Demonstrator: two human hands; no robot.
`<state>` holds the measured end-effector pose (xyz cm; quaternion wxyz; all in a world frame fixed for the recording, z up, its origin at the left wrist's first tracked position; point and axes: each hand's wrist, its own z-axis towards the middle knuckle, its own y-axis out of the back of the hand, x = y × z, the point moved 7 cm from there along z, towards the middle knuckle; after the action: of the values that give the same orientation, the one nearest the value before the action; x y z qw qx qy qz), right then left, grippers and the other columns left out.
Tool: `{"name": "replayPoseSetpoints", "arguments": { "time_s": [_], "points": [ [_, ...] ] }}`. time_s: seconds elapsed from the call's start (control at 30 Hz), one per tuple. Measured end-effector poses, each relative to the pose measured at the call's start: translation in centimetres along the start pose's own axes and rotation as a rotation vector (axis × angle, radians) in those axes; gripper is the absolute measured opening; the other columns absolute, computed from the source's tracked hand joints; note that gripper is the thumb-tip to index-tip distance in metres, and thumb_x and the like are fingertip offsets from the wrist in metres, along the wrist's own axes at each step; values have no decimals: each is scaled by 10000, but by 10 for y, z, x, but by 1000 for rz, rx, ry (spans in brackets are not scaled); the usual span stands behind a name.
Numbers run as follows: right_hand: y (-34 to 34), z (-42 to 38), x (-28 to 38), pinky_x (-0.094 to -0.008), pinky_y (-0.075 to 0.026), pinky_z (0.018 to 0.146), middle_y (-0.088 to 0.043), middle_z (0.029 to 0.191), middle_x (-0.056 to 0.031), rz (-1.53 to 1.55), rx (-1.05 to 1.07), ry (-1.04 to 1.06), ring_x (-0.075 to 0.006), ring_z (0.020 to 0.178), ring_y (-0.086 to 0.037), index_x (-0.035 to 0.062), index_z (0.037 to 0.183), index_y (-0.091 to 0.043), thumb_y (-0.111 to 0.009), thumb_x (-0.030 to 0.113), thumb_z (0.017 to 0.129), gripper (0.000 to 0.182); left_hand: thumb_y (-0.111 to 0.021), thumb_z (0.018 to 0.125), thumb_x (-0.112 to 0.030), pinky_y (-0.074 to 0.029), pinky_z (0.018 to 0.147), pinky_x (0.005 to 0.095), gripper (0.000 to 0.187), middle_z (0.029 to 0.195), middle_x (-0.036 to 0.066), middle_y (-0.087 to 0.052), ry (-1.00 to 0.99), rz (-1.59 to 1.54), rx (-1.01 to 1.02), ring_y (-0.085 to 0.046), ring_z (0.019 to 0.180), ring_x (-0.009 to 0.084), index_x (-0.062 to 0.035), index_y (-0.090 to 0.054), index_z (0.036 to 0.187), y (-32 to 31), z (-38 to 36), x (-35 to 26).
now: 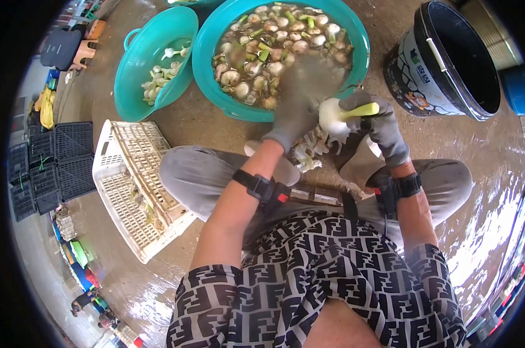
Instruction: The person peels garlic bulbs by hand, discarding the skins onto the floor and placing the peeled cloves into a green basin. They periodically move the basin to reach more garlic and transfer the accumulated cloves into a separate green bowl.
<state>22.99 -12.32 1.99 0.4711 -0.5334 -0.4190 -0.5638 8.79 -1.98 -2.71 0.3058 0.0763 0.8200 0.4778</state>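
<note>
Crates (71,142) of black plastic stand stacked at the far left, with a dark stool (62,46) beyond them and a yellow cloth (45,107) hanging near. Next comes a white slatted crate (149,148), tipped at an angle on the brown floor (187,132), with some dry scraps (142,203) inside it. Just behind that crate, a green basin (132,75) leans toward the large tub, and pale bulbs with short stems (158,82) lie gathered in its lower part. The large teal tub (248,111) is beside it, filled with murky water in which many brownish bulbs (274,49) and cut green stems float close together. At the tub's near rim, the left hand (294,119), in a grey glove, reaches in beside the white bulb; a blur covers its fingers, so I cannot tell how far they are open or whether they have hold of anything. Below, between the person's shoes, pale peelings (307,153) hang or lie in a loose heap. To the right of the left hand, the white bulb (333,118) is held up in front of the tub, its green stem pointing right. The right hand (384,124), also gloved in grey, has its fingers curled closed around that stem end. Farther right, a black bucket (416,78) with a printed label and a pale handle stands tilted in view, and a blue container (520,90) sits beyond it.
</note>
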Motion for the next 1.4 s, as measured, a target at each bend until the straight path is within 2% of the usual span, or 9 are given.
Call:
{"name": "replayPoseSetpoints", "arguments": {
  "time_s": [0.3,0.5,0.73,0.9,0.97,1.1,1.27,1.37,1.4],
  "points": [
    [31,-19,-62,-258,-495,705,-631,909,-48,164,-489,-238,-125,761,-594,7,937,-623,-632,74,785,167,-587,783,-344,-475,774,375,308,887,145,-648,89,83,-26,-620,887,290,-62,-643,895,6,0,26],
    [25,2,-56,-220,-447,517,-549,738,5,765,-455,-284,-110,640,-557,39,935,-581,-621,310,827,295,-539,880,-371,-526,673,312,369,878,55,-622,-96,-1500,90,-617,848,174,-41,-556,1046,-8,-6,15],
    [14,6,-108,-290,-488,617,-573,765,-34,904,-436,-383,-181,691,-568,35,946,-578,-584,289,845,273,-562,860,-415,-406,430,216,365,707,12,-564,21,-1431,468,-514,531,83,-62,-556,955,-32,-23,-34],
    [30,-8,-129,-328,-500,699,-602,832,-64,926,-579,-393,-220,762,-579,54,921,-571,-567,247,855,204,-581,859,-337,-378,443,217,281,677,27,-533,-217,-1861,208,-461,515,96,-58,-571,829,18,-1,-20],
    [38,-15,-135,-325,-502,701,-601,832,-64,768,-570,-395,-218,768,-578,67,899,-565,-567,237,857,176,-599,845,-323,-418,474,234,275,726,54,-560,-156,-1768,143,-506,562,115,-50,-573,834,34,2,-3],
    [20,-7,-105,-312,-505,680,-573,779,-44,726,-547,-390,-198,750,-570,85,843,-544,-577,212,853,132,-661,754,-374,-481,761,402,490,1018,179,-585,-330,-225,-146,-584,888,346,-87,-520,1126,13,-12,-8],
    [46,11,-92,-294,-498,680,-548,793,-25,950,-507,-312,-163,754,-563,83,825,-531,-551,135,857,64,-655,759,-405,-444,825,417,540,1082,194,-559,-285,-318,-104,-548,986,365,-64,-487,1142,-12,-9,-9],
    [94,27,25,-222,-475,590,-541,769,-23,-35,-585,180,-92,668,-536,39,922,-521,-495,201,892,168,-662,754,-381,-428,876,381,464,1099,189,-563,-249,-269,-168,-545,1011,335,-84,-574,1099,-32,25,37],
    [96,28,33,-225,-474,595,-560,804,-37,341,-560,184,-91,683,-540,24,965,-519,-486,193,895,185,-651,759,-375,-428,874,381,442,1087,186,-571,-147,-245,-156,-549,1007,334,-83,-584,1084,-25,30,48]
  ]
}}
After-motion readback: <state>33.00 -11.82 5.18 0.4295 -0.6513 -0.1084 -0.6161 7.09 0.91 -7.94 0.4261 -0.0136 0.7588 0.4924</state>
